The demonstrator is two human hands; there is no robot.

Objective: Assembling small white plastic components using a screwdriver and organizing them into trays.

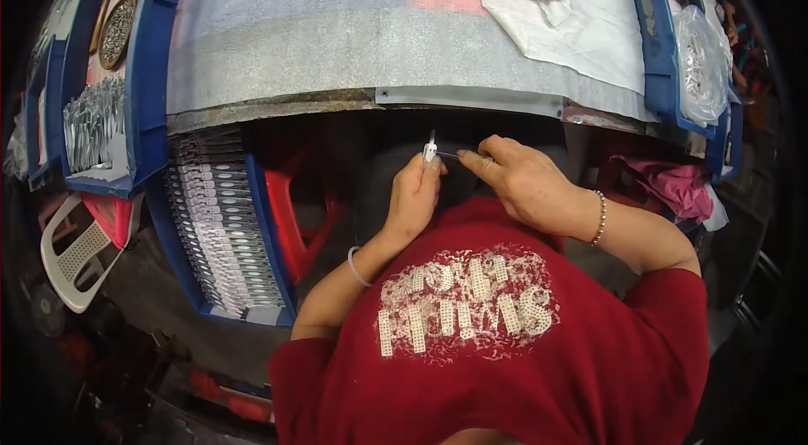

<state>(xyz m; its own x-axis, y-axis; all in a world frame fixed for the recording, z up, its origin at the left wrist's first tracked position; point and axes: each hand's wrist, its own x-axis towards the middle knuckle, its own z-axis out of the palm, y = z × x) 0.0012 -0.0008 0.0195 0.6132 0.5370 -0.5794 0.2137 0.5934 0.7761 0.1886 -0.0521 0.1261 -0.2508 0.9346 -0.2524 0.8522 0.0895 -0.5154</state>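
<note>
Just off the table's front edge, my left hand (412,199) pinches a small white-and-metal piece (431,149) upright between thumb and fingers. A narrow dark tip sticks up from its top; I cannot make out its exact kind. From the other side my right hand (532,186) reaches in, its thumb and fingers closed on a thin dark rod (448,156). The rod's left end meets the white-and-metal piece, or lies right beside it. The curled fingers hide the rod's other end.
Grey foam sheet covers the table (404,50), with a white cloth (581,33) at right. At left stand a blue bin of silver pieces (97,125) and a blue crate of stacked white-and-dark pieces (223,222). A blue tray (661,33) borders the right side. Red stool (290,226) below.
</note>
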